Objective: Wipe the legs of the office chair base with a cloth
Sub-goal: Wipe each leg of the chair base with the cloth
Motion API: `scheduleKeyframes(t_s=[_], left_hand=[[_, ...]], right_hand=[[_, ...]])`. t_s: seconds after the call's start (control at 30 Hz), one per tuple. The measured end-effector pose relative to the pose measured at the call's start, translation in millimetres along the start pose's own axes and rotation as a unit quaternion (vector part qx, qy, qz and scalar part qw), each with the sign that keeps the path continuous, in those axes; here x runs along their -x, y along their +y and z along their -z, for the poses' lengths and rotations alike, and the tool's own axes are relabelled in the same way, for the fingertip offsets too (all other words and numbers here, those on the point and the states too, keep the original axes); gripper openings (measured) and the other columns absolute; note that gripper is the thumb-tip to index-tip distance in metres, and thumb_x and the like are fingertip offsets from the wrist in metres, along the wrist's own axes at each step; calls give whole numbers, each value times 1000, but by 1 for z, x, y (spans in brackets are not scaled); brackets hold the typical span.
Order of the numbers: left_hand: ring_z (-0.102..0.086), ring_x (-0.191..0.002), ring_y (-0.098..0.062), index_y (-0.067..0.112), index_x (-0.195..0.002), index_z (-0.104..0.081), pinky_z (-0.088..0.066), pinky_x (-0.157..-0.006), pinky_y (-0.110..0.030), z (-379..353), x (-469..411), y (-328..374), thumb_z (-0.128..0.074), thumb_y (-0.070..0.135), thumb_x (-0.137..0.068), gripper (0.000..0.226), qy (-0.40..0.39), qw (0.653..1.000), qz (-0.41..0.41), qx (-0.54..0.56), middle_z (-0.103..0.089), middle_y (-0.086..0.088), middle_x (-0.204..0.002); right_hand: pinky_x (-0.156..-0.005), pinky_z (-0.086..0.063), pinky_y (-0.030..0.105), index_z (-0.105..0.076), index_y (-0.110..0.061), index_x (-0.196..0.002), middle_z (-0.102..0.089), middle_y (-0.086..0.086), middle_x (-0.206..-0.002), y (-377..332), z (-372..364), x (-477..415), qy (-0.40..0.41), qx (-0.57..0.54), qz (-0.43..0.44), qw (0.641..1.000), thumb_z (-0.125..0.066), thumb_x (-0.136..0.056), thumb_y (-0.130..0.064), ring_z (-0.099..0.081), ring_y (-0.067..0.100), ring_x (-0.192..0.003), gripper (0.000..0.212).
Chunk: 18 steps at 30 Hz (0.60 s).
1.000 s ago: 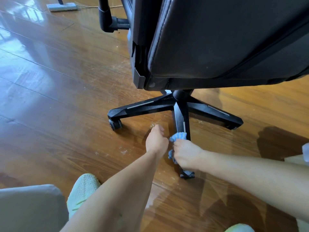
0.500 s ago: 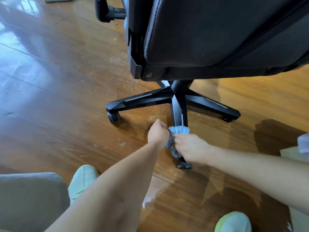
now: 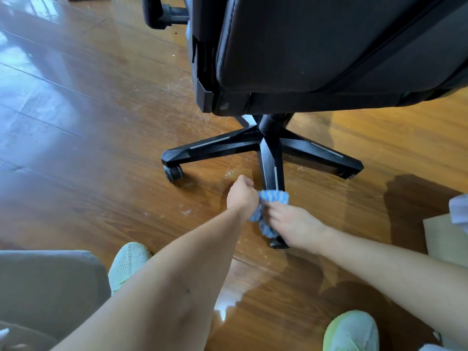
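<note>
Office chair seat (image 3: 329,46) upper right; chair base (image 3: 272,127) below it, ctr. On near leg (image 3: 271,168), ctr frame: cloth (image 3: 274,196), betw. L hand (image 3: 241,196) at left & R hand (image 3: 293,224) lower right. Left shoe (image 3: 129,262) btm left, right shoe (image 3: 350,330) btm right.

**Gloss below, matt above**

The floor (image 3: 76,122) is wooden planks, varnished and glossy, flecked with pale dust; the chair base legs (image 3: 222,145) look like matt black plastic with silvery inlaid strips; the cloth (image 3: 274,196) is blue, nubbly and soft; the seat cushion (image 3: 316,46) is smooth, dark leatherette.
</note>
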<state>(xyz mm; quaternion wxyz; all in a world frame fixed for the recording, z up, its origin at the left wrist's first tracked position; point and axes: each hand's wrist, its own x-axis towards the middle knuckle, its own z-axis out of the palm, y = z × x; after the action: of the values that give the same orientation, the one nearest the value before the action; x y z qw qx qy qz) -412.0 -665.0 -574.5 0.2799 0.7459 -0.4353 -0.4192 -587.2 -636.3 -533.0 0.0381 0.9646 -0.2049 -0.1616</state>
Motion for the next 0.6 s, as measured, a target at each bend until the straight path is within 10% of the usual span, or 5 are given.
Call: scheduleKeyframes(t_s=[0.2, 0.37, 0.6], left_hand=[[-64, -89, -17, 25, -116, -55, -48, -66, -29, -1, 6, 15, -40, 8, -100, 28, -8, 999, 9, 39, -66, 2, -106], [-68, -94, -25, 25, -123, -54, -61, -81, -43, -4, 11, 18, -46, 12, -98, 29, -39, 999, 20, 31, -65, 2, -110], [-62, -96, -17, 26, -132, -52, -55, -78, -36, -10, 5, 17, -45, 6, -93, 45, -34, 998, 23, 42, -62, 2, -118]], right_hand=[[-121, -33, 32, -65, -9, -133, -58, 9, -145, 27, 2, 39, -23, -41, 84, 995, -52, -92, -7, -40, 23, -146, 43], [-112, -44, 39, -41, -18, -156, -18, 1, -169, 71, 7, 10, 13, -100, -125, 987, -50, -97, -1, -10, 17, -157, 62], [-112, -45, 50, -67, -3, -130, -49, 18, -152, 1, -27, 50, 98, -121, -112, 981, -65, -77, 8, -35, 34, -149, 54]])
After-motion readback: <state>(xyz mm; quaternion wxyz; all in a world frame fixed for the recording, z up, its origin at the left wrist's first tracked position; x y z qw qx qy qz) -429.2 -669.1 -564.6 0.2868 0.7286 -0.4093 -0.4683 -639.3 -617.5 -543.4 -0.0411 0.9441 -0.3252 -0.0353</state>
